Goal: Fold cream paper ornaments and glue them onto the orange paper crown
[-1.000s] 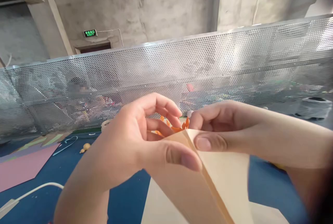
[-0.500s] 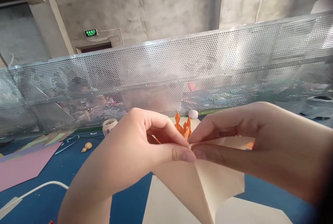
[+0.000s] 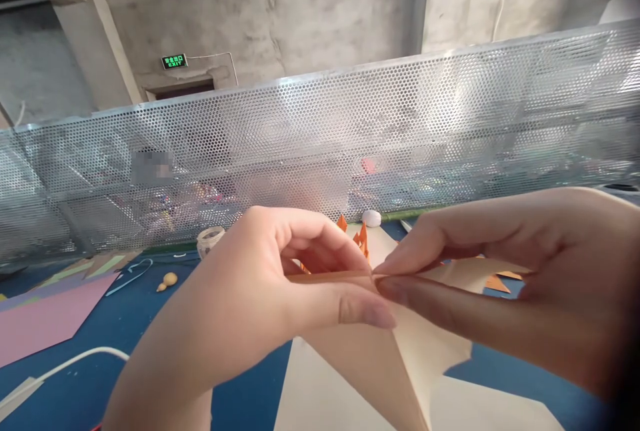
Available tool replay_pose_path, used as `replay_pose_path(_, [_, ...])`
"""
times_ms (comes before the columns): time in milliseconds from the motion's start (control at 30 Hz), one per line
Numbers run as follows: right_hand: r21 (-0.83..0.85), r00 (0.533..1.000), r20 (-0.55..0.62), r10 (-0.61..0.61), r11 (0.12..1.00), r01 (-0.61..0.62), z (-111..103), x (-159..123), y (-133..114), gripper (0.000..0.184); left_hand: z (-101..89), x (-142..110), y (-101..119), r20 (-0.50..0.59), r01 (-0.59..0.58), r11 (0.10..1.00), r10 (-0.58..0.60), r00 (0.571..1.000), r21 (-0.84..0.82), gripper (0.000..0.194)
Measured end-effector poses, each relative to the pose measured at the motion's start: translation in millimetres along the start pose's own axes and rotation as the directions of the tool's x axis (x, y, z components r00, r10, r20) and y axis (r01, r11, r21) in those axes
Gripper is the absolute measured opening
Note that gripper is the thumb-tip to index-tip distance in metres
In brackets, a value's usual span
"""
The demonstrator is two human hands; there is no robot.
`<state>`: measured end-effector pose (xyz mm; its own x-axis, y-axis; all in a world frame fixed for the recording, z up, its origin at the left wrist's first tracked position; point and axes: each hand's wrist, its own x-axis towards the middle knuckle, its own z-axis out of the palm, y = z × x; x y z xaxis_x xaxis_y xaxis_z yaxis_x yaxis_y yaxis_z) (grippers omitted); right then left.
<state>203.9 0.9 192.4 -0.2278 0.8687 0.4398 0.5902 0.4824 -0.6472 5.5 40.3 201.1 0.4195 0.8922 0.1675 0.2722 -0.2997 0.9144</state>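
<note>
A cream sheet of folded paper [image 3: 360, 357] hangs between my two hands, its long crease running down toward the bottom of the view. My left hand [image 3: 295, 277] pinches the paper's upper edge, thumb in front and fingers behind. Right beside it, my right hand [image 3: 475, 264] grips the same edge between thumb and index finger. The fingertips of both hands nearly touch. Behind them, orange folded-paper points [image 3: 363, 241] show, partly hidden by my hands. Below the folded piece lies flat cream paper [image 3: 310, 391] on the blue table.
A perforated metal screen [image 3: 280, 131] stands along the table's far side. On the left are pink paper [image 3: 50, 317], a small gourd [image 3: 169, 281], a jar [image 3: 210, 241] and a white cable [image 3: 85, 354]. A white rounded object [image 3: 371, 219] sits at the back.
My right hand has shifted a little to the right and turned, still pinching the paper. The left thumb has slid slightly right and down along the paper.
</note>
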Motion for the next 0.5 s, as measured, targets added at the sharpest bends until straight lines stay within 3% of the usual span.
replay_pose_path(233, [0.027, 0.992, -0.055, 0.117, 0.993, -0.116, -2.0, 3.4, 5.0, 0.006, 2.5, 2.0, -5.0, 0.002, -0.048, 0.999, 0.048, 0.999, 0.023, 0.014])
replay_pose_path(367, [-0.092, 0.99, -0.018, 0.138, 0.986, -0.139, -6.7, 8.2, 13.5, 0.017, 1.8, 2.7, -6.4, -0.03, -0.052, 0.997, 0.054, 0.998, 0.057, 0.013])
replay_pose_path(500, [0.076, 1.0, 0.017, 0.0, 0.997, -0.002, -10.8, 10.1, 21.5, 0.009, -0.8, 2.8, -6.3, -0.088, -0.063, 0.996, 0.069, 0.994, 0.061, 0.011])
